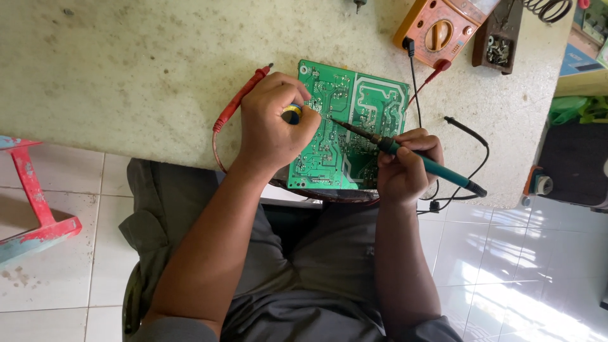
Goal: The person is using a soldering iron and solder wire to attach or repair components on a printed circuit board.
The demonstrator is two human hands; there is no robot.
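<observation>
A green circuit board (354, 107) lies solder side up on a pale worktable (139, 69), near its front edge. My right hand (405, 168) grips a teal-handled soldering iron (443, 171), whose dark tip touches the board's middle. My left hand (275, 120) rests over the board's left edge, closed on a small blue and yellow tool (292, 113) that is mostly hidden by my fingers. A red meter probe (237, 101) lies just left of that hand.
An orange multimeter (440, 28) stands at the table's back right with red and black leads running toward the board. A brown box of small parts (497, 38) sits beside it. A black cable (468, 136) loops at the right. A red stool (31, 202) stands on the tiled floor at left.
</observation>
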